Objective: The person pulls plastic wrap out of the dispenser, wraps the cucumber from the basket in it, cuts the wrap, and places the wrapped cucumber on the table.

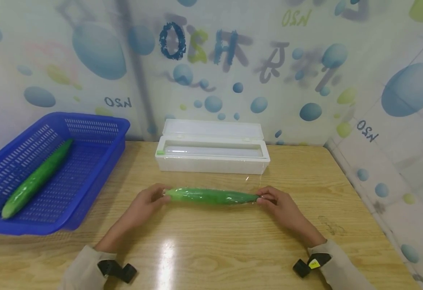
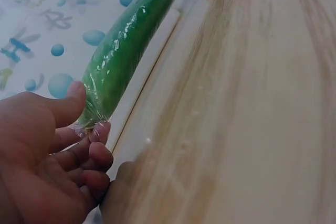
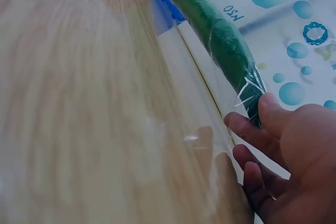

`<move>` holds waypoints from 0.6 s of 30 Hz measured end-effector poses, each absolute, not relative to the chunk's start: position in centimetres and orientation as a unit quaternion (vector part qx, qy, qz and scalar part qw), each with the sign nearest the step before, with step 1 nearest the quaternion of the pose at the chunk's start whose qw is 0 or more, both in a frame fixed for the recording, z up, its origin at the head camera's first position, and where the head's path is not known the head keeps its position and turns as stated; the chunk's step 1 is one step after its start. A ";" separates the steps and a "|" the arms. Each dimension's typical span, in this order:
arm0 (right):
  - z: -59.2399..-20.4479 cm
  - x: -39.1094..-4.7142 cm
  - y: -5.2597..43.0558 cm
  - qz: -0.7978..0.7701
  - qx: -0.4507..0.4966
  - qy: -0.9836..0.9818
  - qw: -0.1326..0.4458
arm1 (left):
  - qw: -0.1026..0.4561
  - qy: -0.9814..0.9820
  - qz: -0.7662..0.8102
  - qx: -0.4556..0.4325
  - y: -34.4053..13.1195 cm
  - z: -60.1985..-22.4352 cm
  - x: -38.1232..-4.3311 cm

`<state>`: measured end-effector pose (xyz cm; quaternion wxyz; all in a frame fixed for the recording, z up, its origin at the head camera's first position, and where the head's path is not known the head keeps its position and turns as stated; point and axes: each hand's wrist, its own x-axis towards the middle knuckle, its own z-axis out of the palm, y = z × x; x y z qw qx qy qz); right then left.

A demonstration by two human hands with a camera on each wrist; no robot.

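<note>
A green cucumber (image 1: 211, 196) in clear plastic wrap lies crosswise between the two hands. My left hand (image 1: 149, 205) pinches the wrap at its paler end; in the left wrist view the left hand (image 2: 58, 150) has thumb and fingers at the gathered film. The darker, narrower end is pinched by my right hand (image 1: 278, 205). Seen from the right wrist, that hand (image 3: 294, 150) has its thumb against the wrapped tip (image 3: 253, 109), and loose clear film hangs near the fingers. Creases and shine show along the wrapped cucumber (image 2: 118, 51).
Behind the cucumber stands a white cling film box (image 1: 211, 164), lid raised, with a roll (image 1: 211, 151) inside. A blue plastic basket (image 1: 99, 177) at the left holds another cucumber (image 1: 37, 181). The wooden table (image 1: 211, 245) meets patterned walls at the back and right.
</note>
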<state>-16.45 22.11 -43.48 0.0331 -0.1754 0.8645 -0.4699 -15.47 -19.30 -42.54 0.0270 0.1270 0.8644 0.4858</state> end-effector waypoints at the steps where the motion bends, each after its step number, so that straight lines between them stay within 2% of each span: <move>1: -43.5 -16.5 22.1 -0.473 -0.173 0.863 0.034 | 0.029 0.859 0.496 0.125 -19.3 -42.6 -15.5; 11: -42.6 -16.1 21.7 -0.486 -0.167 0.857 0.034 | -0.014 0.877 0.472 0.089 -18.7 -42.6 -15.8; 18: -43.3 -16.7 21.7 -0.490 -0.155 0.857 0.035 | -0.005 0.866 0.496 0.067 -18.7 -42.5 -15.9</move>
